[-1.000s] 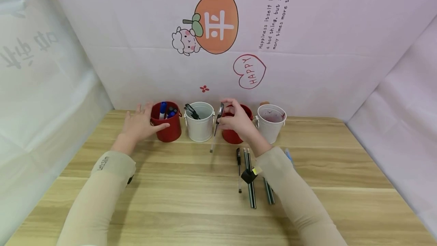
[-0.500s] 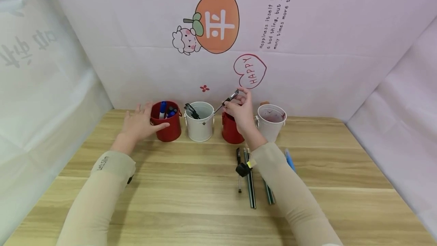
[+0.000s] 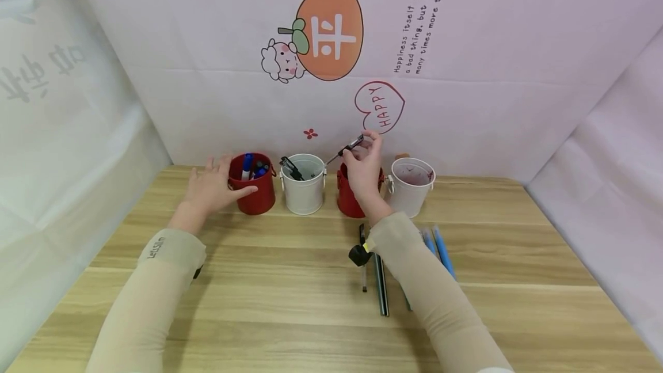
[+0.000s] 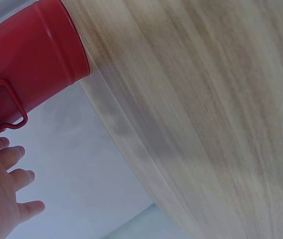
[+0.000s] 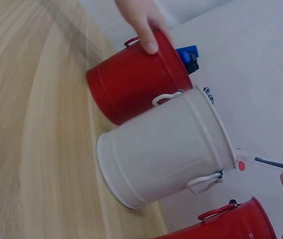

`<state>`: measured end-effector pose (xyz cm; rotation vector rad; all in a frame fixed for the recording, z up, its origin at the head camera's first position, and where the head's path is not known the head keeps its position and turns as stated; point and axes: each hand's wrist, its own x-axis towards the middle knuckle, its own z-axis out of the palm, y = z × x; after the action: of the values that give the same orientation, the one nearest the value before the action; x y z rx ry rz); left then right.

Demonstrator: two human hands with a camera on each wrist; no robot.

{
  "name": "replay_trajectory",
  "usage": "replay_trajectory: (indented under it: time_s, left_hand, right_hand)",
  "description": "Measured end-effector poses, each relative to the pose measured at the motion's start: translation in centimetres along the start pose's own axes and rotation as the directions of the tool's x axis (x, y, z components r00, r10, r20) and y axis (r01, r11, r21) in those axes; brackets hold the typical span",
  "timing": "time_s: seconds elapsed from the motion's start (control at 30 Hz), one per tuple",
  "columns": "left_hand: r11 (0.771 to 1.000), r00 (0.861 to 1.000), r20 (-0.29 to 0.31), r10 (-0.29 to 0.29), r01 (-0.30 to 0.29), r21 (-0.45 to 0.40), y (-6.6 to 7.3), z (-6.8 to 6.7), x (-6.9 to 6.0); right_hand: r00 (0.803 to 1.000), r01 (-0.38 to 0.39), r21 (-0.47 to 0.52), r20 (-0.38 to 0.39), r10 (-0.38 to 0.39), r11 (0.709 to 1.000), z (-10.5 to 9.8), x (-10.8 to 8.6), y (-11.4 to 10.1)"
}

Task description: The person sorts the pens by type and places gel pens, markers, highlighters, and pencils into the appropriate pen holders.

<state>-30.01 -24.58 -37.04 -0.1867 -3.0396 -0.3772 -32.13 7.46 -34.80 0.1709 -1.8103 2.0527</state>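
My right hand (image 3: 364, 168) pinches a clear-barrelled gel pen (image 3: 346, 149) with a black grip above the second red bucket. The pen slants down to the left, its lower end at the rim of the white bucket (image 3: 303, 197), which holds black pens (image 3: 292, 168). In the right wrist view the pen (image 5: 270, 162) points at that white bucket's mouth. My left hand (image 3: 209, 189) rests against the left red bucket (image 3: 256, 197), fingers spread and thumb across its front. That bucket holds a blue-capped marker (image 3: 247, 166) and other blue and dark pens.
A second red bucket (image 3: 349, 197) stands under my right hand, and another white bucket (image 3: 411, 191) is at its right. On the wooden table lie a black gel pen (image 3: 364, 278), dark pencils (image 3: 381, 289) and blue pens (image 3: 444, 255). A printed cloth (image 3: 233, 114) hangs behind.
My right hand has raised the gel pen and tipped it from near upright to a slant, its lower end now at the white bucket's rim. My left hand has stayed in place.
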Motion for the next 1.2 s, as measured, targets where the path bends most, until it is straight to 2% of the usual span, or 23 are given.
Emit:
replay_trajectory:
  time_s: [0.1, 0.23, 0.4, 0.53, 0.83, 1.03, 1.2]
  left_hand:
    - [1.0, 1.0, -0.006, 0.001, -0.001, 0.003, 0.0, 0.0, 0.0]
    - [1.0, 1.0, -0.008, 0.002, -0.002, 0.009, 0.0, 0.1, -0.1]
    - [1.0, 1.0, -0.006, 0.0, 0.0, 0.008, 0.0, 0.1, -0.1]
    - [1.0, 1.0, -0.01, 0.002, -0.002, -0.003, 0.0, 0.1, -0.1]
    - [1.0, 1.0, -0.014, 0.001, -0.001, -0.011, -0.3, 0.1, 0.1]
    - [1.0, 1.0, -0.021, 0.001, -0.001, -0.01, -0.3, 0.3, 0.2]
    - [1.0, 1.0, -0.018, 0.004, -0.004, 0.001, -0.3, 0.3, 0.2]
  right_hand:
    - [0.999, 0.027, -0.078, 0.037, -0.024, 0.997, 0.2, -0.2, 0.3]
    - [0.997, 0.023, -0.129, 0.081, -0.013, 0.991, 0.5, -0.5, 0.6]
    - [0.993, 0.029, -0.241, 0.119, 0.0, 0.97, 0.3, -0.6, 0.5]
    - [0.991, 0.035, -0.294, 0.134, 0.004, 0.955, -0.1, -0.6, 0.5]
    - [0.975, 0.017, -0.279, 0.216, 0.046, 0.96, -0.6, -0.5, -0.1]
    - [0.96, 0.039, -0.291, 0.277, 0.045, 0.956, -1.1, -0.8, -0.8]
    - [0.952, 0.036, -0.296, 0.299, 0.057, 0.955, -1.7, -1.2, -1.4]
